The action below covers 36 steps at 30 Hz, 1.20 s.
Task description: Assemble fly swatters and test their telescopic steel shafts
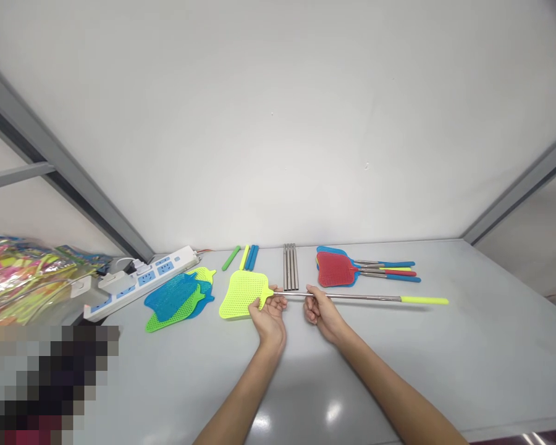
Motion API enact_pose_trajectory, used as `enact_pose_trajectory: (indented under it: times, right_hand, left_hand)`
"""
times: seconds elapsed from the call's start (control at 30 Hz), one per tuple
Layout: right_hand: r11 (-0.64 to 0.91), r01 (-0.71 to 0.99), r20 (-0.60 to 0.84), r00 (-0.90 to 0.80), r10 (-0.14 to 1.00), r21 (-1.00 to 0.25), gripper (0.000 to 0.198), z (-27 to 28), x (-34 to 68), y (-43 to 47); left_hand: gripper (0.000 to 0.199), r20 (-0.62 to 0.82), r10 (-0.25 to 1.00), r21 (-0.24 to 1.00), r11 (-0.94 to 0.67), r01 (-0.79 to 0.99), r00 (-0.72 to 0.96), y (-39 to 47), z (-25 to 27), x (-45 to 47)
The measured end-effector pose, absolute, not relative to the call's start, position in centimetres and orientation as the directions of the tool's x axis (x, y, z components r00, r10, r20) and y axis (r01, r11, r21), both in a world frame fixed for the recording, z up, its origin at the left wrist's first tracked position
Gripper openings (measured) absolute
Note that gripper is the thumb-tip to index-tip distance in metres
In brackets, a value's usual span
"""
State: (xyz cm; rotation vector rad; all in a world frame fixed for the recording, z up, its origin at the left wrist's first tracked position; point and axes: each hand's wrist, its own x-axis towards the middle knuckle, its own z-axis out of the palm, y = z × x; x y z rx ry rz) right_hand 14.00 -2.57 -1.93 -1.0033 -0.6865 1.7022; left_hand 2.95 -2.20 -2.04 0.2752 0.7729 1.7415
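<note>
1. So the yellow swatter (352,297) is right in the person's hands, over the front-to-middle part of the grey table (491,346), with its long axis running left to right, pretty much crosswise to both forearms and dipping a touch toward the right end
2. Left hand (269,315) is palm up and only half curled, thumb over the edge of the mesh head (243,295) by the neck, fingers bent around beside it. It has hold of the neck end, lightly I'd guess
3. Right hand (323,312) is curled in much tighter, thumb and forefinger pinching the steel rod (375,298), other fingers tucked toward the palm
4. Here's the relation that matters imo: the neck joint sits between the two hands' sides of things, left hand right on it, right hand just along the rod, with a short bare stretch of metal between them
5. The yellow grip (424,300) is at the far right end, well apart from both hands, and the right one is nearer to it
6. Just beyond that bare stretch are the upright-looking metal tubes (290,267), lying side by side and pointing away from the person, so roughly square to the rod
</note>
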Motion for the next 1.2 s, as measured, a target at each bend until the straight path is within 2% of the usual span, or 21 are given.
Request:
enact_pose_trajectory:
  times: [0.33,0.77,1.2]
  right_hand:
    - [-0.287,-0.554,-0.263,-0.125,0.957,-0.782,0.037,-2.1,14.6,-2.2]
    - [-0.136,-0.565,-0.319,0.238,0.917,-0.814,0.031,-2.1,17.0,-0.7]
    - [-0.094,-0.540,-0.283,0.279,0.917,-0.837,0.029,-2.2,16.6,-0.8]
  left_hand:
    - [0.030,-0.236,0.887,0.632,-0.172,-0.756,-0.398,-2.0,-1.8,2.7]
    - [0.027,-0.197,0.885,0.657,-0.201,-0.726,-0.423,-2.0,-1.6,2.1]
    - [0.025,-0.223,0.879,0.697,-0.159,-0.699,-0.422,-2.1,-1.7,2.4]
